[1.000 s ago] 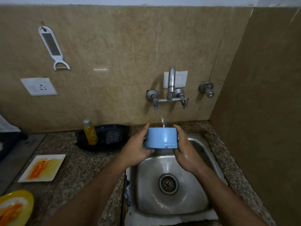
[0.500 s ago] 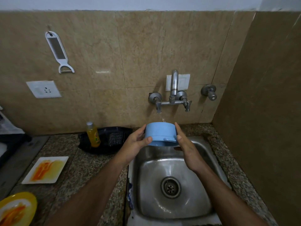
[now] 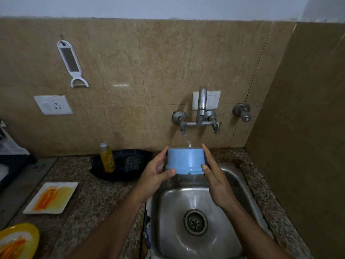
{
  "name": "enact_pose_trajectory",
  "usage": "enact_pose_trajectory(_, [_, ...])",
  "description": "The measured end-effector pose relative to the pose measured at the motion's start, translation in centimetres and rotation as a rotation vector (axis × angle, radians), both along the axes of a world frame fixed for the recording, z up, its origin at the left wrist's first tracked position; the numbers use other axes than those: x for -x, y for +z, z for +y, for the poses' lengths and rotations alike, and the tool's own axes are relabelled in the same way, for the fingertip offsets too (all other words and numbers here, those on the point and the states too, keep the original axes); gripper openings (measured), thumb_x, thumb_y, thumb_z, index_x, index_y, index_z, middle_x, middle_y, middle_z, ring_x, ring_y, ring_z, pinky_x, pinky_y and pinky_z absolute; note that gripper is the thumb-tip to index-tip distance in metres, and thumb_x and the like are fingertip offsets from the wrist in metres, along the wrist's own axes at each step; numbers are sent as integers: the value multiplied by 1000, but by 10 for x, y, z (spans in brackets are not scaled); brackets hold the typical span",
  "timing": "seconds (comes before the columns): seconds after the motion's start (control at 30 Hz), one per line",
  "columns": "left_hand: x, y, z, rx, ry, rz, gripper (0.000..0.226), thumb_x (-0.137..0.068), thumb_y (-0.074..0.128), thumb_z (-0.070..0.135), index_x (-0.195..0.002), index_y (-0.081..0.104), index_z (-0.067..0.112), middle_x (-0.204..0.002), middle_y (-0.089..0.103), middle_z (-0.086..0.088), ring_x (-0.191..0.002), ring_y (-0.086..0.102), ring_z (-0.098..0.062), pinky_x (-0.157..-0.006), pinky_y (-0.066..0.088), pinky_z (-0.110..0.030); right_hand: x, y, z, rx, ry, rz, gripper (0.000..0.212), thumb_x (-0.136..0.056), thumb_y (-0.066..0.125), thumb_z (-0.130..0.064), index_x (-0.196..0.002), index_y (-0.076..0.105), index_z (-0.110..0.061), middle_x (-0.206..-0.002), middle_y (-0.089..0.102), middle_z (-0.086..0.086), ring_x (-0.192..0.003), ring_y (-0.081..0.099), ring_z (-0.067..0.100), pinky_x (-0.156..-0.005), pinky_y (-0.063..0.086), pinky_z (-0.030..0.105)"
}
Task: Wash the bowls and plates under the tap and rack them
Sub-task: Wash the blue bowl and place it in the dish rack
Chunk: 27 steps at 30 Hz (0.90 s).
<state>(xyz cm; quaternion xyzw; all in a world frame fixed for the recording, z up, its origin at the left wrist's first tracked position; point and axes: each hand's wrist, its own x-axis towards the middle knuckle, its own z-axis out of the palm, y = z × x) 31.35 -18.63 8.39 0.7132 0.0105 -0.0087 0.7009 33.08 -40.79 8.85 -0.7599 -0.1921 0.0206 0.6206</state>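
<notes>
Holding: blue bowl (image 3: 183, 160) clamped between left hand (image 3: 155, 171) and right hand (image 3: 217, 181) fingers
Bowl: inverted, rim down, axis vertical
Change: level again, higher under tap (image 3: 200, 109)

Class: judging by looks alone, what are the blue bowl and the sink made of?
Blue bowl: probably plastic, with a matte, even colour and a moulded rim lip. Sink: likely stainless steel, grey and brushed, with bright reflections and dull water marks.

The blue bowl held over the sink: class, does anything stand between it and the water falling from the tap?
Nothing visible does. The blue bowl sits right under the tap, held at its sides by the left hand and right hand. A thin stream of water drops straight onto it, above the sink.
</notes>
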Motion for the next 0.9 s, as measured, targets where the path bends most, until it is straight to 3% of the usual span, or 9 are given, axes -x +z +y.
enact_pose_trajectory(0.13, [6,-6,1,14,-5,53,95,-73,83,15,-151,30,11,-146,47,0,-124,53,-5,-101,46,-24,1,-7,-1,5,56,160,48,-104,44,-32,-144,27,-53,-156,33,-9,-137,39,7,-107,39,25])
enact_pose_trajectory(0.23, [7,-7,0,-17,-9,84,93,-72,79,14,-151,30,14,-136,52,12,-122,55,-1,-99,47,-22,0,-7,-2,-25,49,162,50,-104,42,-27,-147,27,-48,-151,37,-12,-134,42,6,-101,44,21])
enact_pose_trajectory(0.33, [10,-9,-2,24,10,83,91,-73,74,11,-151,29,12,-149,44,-1,-121,53,-1,-98,46,-20,0,-14,-1,-12,82,239,53,-104,43,-27,-150,23,-44,-148,38,-9,-127,46,3,-93,44,16])
enact_pose_trajectory(0.4, [13,-10,-1,-8,1,74,93,-71,75,8,-151,28,12,-147,44,1,-117,55,4,-93,49,-17,-3,-14,0,-91,67,267,58,-101,52,-28,-152,26,-37,-145,42,-8,-125,50,6,-99,47,25])
enact_pose_trajectory(0.5, [18,-15,-1,-27,-12,87,102,-66,82,0,-152,26,11,-148,42,1,-124,52,1,-104,44,-22,-4,-17,3,-173,110,402,54,-89,70,-34,-137,45,-37,-135,58,1,-119,61,21,-100,51,44])
enact_pose_trajectory(0.63, [37,-15,8,-136,3,68,101,-68,83,5,-150,25,14,-153,39,-5,-135,45,-8,-111,40,-31,-6,-22,26,-96,142,401,64,-73,87,-27,-125,49,-28,-118,64,1,-99,68,12,-74,58,26])
enact_pose_trajectory(0.73, [63,-14,28,-258,82,43,104,-67,88,33,-152,30,20,-154,38,2,-141,38,-12,-114,36,-42,-6,-29,54,-112,220,419,79,-55,91,-35,-123,53,-26,-115,68,1,-96,70,10,-71,56,24])
enact_pose_trajectory(0.8, [82,-9,49,-325,175,48,98,-69,87,32,-149,32,29,-153,38,9,-141,36,-7,-114,37,-35,-2,-34,82,-80,288,424,83,-52,92,-35,-125,53,-26,-115,68,0,-96,69,10,-72,57,26])
enact_pose_trajectory(0.9, [111,2,88,-439,260,59,89,-77,82,28,-148,29,38,-152,35,17,-139,34,0,-104,38,-12,10,-35,132,-12,323,362,99,-44,95,-47,-129,48,-26,-117,65,-5,-98,67,8,-79,59,32])
